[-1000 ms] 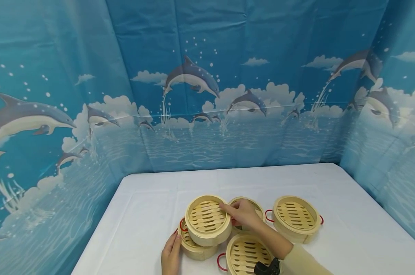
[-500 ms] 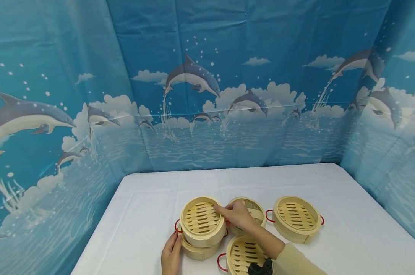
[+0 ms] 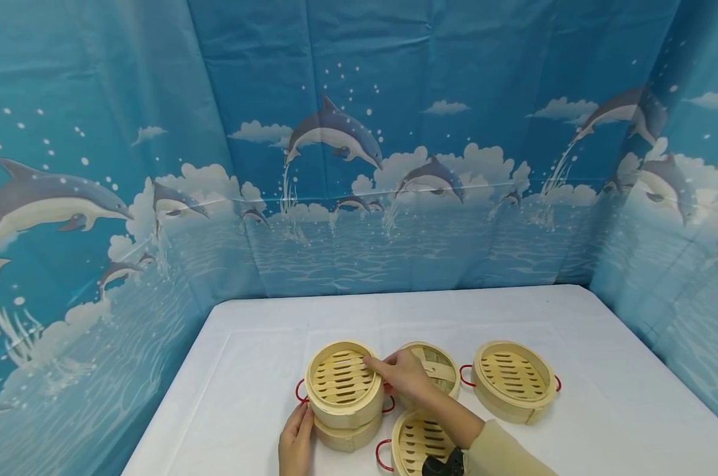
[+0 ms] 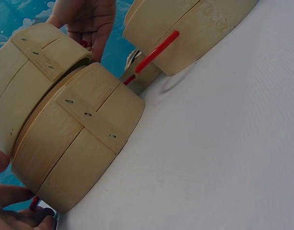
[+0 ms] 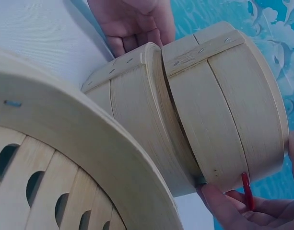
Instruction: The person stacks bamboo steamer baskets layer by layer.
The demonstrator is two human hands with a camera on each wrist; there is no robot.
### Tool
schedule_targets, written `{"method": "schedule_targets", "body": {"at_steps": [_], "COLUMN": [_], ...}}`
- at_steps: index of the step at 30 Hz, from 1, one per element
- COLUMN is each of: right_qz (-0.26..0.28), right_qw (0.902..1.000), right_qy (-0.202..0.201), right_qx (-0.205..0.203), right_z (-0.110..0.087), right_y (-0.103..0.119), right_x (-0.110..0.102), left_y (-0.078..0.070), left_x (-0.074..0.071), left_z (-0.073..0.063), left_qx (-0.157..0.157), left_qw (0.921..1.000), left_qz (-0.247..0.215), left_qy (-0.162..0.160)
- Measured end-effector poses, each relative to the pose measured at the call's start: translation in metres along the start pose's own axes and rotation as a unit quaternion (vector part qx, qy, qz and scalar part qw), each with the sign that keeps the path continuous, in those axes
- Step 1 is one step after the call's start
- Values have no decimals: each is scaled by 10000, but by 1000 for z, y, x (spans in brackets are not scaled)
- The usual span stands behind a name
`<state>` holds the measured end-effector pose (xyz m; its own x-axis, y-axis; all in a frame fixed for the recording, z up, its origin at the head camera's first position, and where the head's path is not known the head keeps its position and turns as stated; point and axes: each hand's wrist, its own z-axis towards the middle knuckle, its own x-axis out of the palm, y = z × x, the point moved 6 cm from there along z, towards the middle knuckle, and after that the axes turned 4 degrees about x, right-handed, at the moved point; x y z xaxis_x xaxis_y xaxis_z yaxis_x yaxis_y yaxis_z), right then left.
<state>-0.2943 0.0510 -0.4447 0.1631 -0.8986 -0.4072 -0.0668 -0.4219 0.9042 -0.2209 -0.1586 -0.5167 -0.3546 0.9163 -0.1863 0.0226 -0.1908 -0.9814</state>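
An upper bamboo steamer basket (image 3: 342, 377) with a slatted floor and red handles sits over a lower bamboo steamer basket (image 3: 348, 439) in the head view. My right hand (image 3: 408, 377) grips the upper basket's right wall, thumb over the rim and fingers beneath by the handle. Low on the left, my left hand (image 3: 295, 439) holds the lower basket's side by its handle. The wrist views show the upper basket (image 4: 29, 72) slightly askew, a thin dark gap between it and the lower basket (image 4: 79, 134). The lower basket's floor is hidden.
A basket (image 3: 510, 380) with red handles stands at the right. Behind my right hand is a round bamboo piece (image 3: 439, 370) with a band across it. Another basket (image 3: 421, 439) lies under my right forearm. All are on the white-covered table (image 3: 234, 396), before a dolphin-print curtain.
My right hand has brought the upper basket left and slightly down, from overlapping the lower one off-centre to sitting almost straight above it. My left hand has stayed in place.
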Motion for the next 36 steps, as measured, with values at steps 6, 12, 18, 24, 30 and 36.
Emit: {"method": "schedule_targets", "body": {"at_steps": [6, 12, 18, 24, 30, 36], "right_qz": [222, 362, 260, -16, -163, -72], "right_qw": [9997, 9989, 9992, 9997, 9995, 9991], "right_qy": [-34, -82, -119, -164, -156, -166], "right_qx": [102, 281, 276, 185, 234, 380], "right_z": [0, 0, -1, -4, -5, -3], "right_y": [0, -1, 0, 5, 3, -1], "right_x": [5, 6, 6, 6, 6, 6], "left_y": [0, 0, -1, -1, -2, -1], "left_x": [-1, -2, -2, -1, -2, -2], "left_z": [-1, 0, 0, 0, -1, -1], "left_qx": [63, 110, 94, 115, 187, 124], "left_qw": [10000, 9999, 9999, 9998, 9996, 9997], "left_qz": [-65, -18, -62, -131, -203, -181], "left_qy": [-1, -47, -40, -83, -107, -108]}}
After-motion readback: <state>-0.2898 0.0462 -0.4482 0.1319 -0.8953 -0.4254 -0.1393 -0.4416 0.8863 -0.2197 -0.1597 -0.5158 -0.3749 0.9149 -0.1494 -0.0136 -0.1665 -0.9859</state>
